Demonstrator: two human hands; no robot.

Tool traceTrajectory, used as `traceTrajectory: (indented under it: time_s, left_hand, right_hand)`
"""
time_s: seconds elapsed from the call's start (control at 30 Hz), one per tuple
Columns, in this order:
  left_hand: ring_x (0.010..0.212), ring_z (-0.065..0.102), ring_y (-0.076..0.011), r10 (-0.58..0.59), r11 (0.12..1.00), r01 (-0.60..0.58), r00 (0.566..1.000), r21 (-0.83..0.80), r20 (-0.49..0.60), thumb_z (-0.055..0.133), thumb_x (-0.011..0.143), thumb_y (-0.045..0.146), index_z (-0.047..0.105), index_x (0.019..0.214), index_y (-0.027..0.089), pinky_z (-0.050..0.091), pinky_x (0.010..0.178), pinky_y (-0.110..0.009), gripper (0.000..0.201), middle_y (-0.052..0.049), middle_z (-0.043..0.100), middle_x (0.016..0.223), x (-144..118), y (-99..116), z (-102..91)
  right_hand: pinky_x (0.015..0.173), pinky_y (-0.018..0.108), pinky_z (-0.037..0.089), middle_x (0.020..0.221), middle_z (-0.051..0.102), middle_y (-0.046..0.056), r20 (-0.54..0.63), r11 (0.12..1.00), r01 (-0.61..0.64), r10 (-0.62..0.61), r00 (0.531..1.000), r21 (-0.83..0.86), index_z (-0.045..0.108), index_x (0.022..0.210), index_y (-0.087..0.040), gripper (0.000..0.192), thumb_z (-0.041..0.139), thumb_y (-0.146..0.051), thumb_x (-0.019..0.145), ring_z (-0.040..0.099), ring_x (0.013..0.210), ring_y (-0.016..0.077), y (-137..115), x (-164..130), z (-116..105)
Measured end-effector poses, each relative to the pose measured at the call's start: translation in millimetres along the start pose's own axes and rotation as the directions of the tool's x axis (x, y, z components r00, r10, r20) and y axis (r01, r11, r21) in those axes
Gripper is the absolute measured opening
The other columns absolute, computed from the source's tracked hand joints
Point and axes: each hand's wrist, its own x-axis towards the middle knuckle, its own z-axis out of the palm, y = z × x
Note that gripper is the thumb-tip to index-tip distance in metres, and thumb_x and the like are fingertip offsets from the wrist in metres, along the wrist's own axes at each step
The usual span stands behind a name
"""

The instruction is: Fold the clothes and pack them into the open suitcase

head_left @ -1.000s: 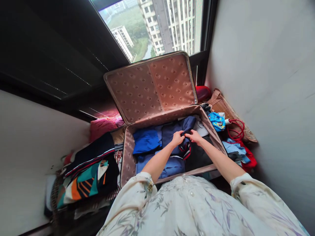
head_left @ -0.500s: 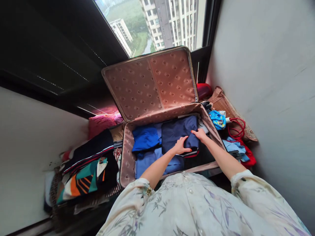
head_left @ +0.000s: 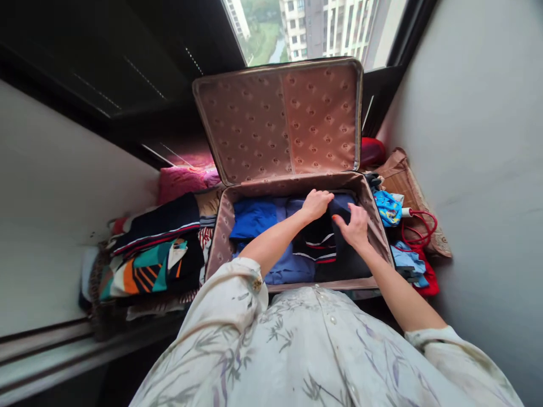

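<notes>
One open suitcase [head_left: 297, 181] is seen, with two hands in it, the left hand [head_left: 316, 203] and the right hand [head_left: 355, 226]. One navy garment [head_left: 322, 240] is pressed beneath them. One red cord [head_left: 418, 226] is counted to the right of the right hand.

This is looking like a flat high up in a residential tower: apartment blocks [head_left: 339, 25] are showing through the window [head_left: 314, 28]. An open suitcase [head_left: 292, 175] is lying in a narrow corner, with folded clothes [head_left: 153, 254] piling beside it.
</notes>
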Motion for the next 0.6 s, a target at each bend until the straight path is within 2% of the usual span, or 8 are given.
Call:
traceTrajectory:
  time_s: [0.07, 0.17, 0.23, 0.3, 0.4, 0.47, 0.53, 0.6]
  left_hand:
    - [0.106, 0.067, -0.0228, 0.09, 0.995, -0.091, 0.996, 0.043, 0.019, 0.048, 0.097, 0.011, 0.07, 0.115, 0.017, 0.042, 0.101, -0.04, 0.029, -0.01, 0.072, 0.111, 12, 10, -8.7]
    - [0.105, 0.068, -0.0227, 0.137, 0.988, -0.14, 0.99, 0.07, 0.046, 0.048, 0.1, 0.015, 0.071, 0.111, 0.016, 0.042, 0.1, -0.04, 0.026, -0.01, 0.072, 0.109, 19, 22, -12.0]
    - [0.105, 0.068, -0.0225, 0.144, 0.987, -0.148, 0.988, 0.064, 0.059, 0.049, 0.101, 0.018, 0.072, 0.111, 0.016, 0.042, 0.1, -0.041, 0.025, -0.01, 0.072, 0.11, 20, 27, -10.7]
    - [0.106, 0.068, -0.0224, 0.15, 0.987, -0.153, 0.986, 0.04, 0.072, 0.05, 0.101, 0.02, 0.072, 0.11, 0.017, 0.043, 0.099, -0.04, 0.024, -0.01, 0.072, 0.111, 21, 28, -8.6]
    - [0.108, 0.068, -0.0226, 0.158, 0.987, -0.159, 0.985, 0.002, 0.074, 0.051, 0.1, 0.019, 0.072, 0.11, 0.017, 0.043, 0.1, -0.04, 0.023, -0.01, 0.072, 0.113, 26, 27, -5.5]
    - [0.108, 0.068, -0.0229, 0.164, 0.986, -0.163, 0.984, -0.014, 0.071, 0.052, 0.1, 0.018, 0.072, 0.11, 0.017, 0.043, 0.1, -0.04, 0.023, -0.011, 0.071, 0.113, 29, 29, -3.8]
    - [0.108, 0.068, -0.0231, 0.182, 0.983, -0.181, 0.98, -0.024, 0.074, 0.052, 0.099, 0.018, 0.073, 0.109, 0.017, 0.044, 0.099, -0.04, 0.023, -0.011, 0.071, 0.112, 31, 32, -1.8]
    - [0.107, 0.068, -0.023, 0.212, 0.977, -0.211, 0.973, -0.029, 0.088, 0.052, 0.099, 0.017, 0.074, 0.105, 0.017, 0.043, 0.1, -0.041, 0.022, -0.01, 0.071, 0.109, 29, 36, 1.3]
  right_hand:
    - [0.109, 0.055, 0.038, 0.149, 0.048, 0.025, 0.059, 0.974, 0.185, -0.178, 0.982, -0.133, 0.036, 0.154, -0.012, 0.082, 0.064, -0.05, 0.087, 0.042, 0.133, 0.0392, -9, -3, -6]
    - [0.106, 0.054, 0.04, 0.145, 0.048, 0.026, 0.073, 0.945, 0.159, -0.144, 0.987, -0.285, 0.031, 0.156, -0.007, 0.08, 0.061, -0.031, 0.085, 0.044, 0.128, 0.0385, -12, -2, -22]
    - [0.107, 0.054, 0.04, 0.14, 0.051, 0.026, 0.02, 0.935, 0.15, -0.152, 0.988, -0.322, 0.038, 0.151, -0.004, 0.07, 0.055, -0.024, 0.086, 0.046, 0.125, 0.0375, -10, -7, -35]
    - [0.107, 0.052, 0.041, 0.13, 0.056, 0.023, 0.039, 0.929, 0.216, -0.214, 0.976, -0.302, 0.053, 0.139, -0.006, 0.051, 0.048, -0.023, 0.091, 0.048, 0.121, 0.0356, -11, -22, -42]
    - [0.104, 0.046, 0.045, 0.114, 0.063, 0.02, 0.275, 0.936, 0.317, -0.268, 0.923, -0.151, 0.067, 0.117, -0.012, 0.035, 0.041, -0.019, 0.095, 0.055, 0.111, 0.0318, -20, -51, -32]
    - [0.107, 0.05, 0.044, 0.121, 0.063, 0.023, 0.385, 0.985, 0.157, -0.116, 0.916, -0.077, 0.068, 0.117, -0.01, 0.035, 0.045, -0.013, 0.091, 0.056, 0.115, 0.0344, -23, -61, -15]
    - [0.111, 0.06, 0.038, 0.131, 0.058, 0.031, 0.376, 0.99, -0.121, 0.14, 0.916, -0.073, 0.066, 0.124, -0.006, 0.039, 0.05, -0.009, 0.089, 0.052, 0.126, 0.0422, -21, -57, 2]
    - [0.11, 0.063, 0.037, 0.131, 0.056, 0.035, 0.352, 0.948, -0.316, 0.31, 0.883, -0.044, 0.064, 0.128, -0.004, 0.039, 0.054, -0.011, 0.091, 0.051, 0.13, 0.0458, -13, -43, 13]
